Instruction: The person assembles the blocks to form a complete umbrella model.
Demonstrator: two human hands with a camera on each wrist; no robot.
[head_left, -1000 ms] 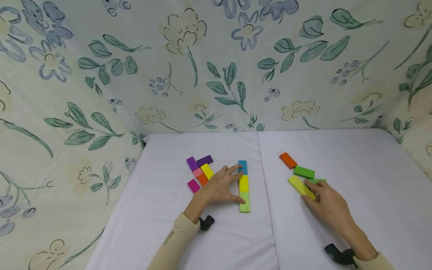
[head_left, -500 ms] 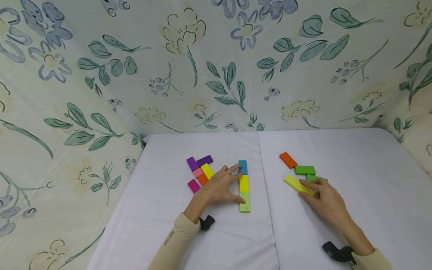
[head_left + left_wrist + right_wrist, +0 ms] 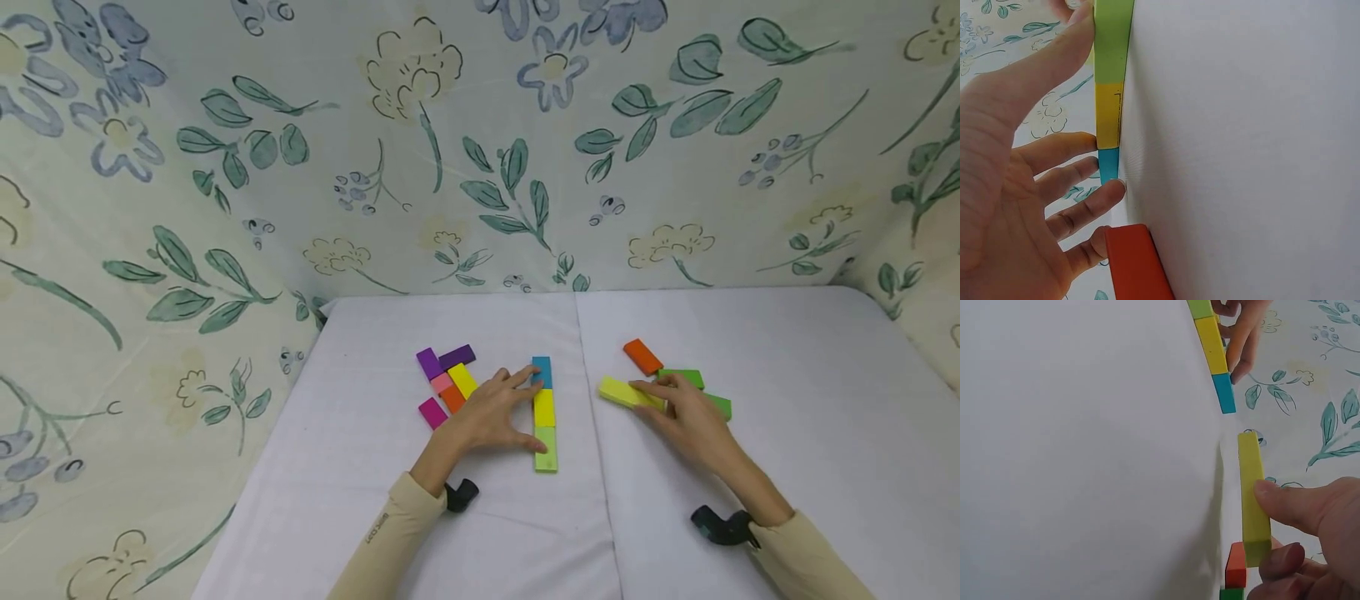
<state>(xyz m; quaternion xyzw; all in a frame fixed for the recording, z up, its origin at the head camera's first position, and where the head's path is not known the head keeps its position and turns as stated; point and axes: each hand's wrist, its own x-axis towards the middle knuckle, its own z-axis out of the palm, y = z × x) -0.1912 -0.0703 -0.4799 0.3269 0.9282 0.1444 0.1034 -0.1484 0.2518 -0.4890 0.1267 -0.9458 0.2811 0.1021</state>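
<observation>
Left of centre in the head view, my left hand (image 3: 483,421) spreads along a straight row of blocks: blue (image 3: 542,365), yellow (image 3: 543,408) and light green (image 3: 547,460). Its thumb touches the light green block and its fingertips reach the blue one. To the right, my right hand (image 3: 693,425) pinches a yellow block (image 3: 618,392) between thumb and fingers. In the right wrist view that yellow block (image 3: 1251,494) shows lengthwise, with the thumb on its side. Two green blocks (image 3: 688,377) lie by the right hand and are partly covered by it.
An orange block (image 3: 642,357) lies beyond the green ones. On the left, a cluster holds a purple block (image 3: 429,363), a dark purple block (image 3: 457,357), a magenta block (image 3: 432,412) and several others. A white cloth (image 3: 375,500) covers the table; flowered fabric (image 3: 480,150) hangs behind.
My right hand has moved left with the yellow block, away from the green blocks and closer to the row. A green block has shifted slightly. The left hand stays in place.
</observation>
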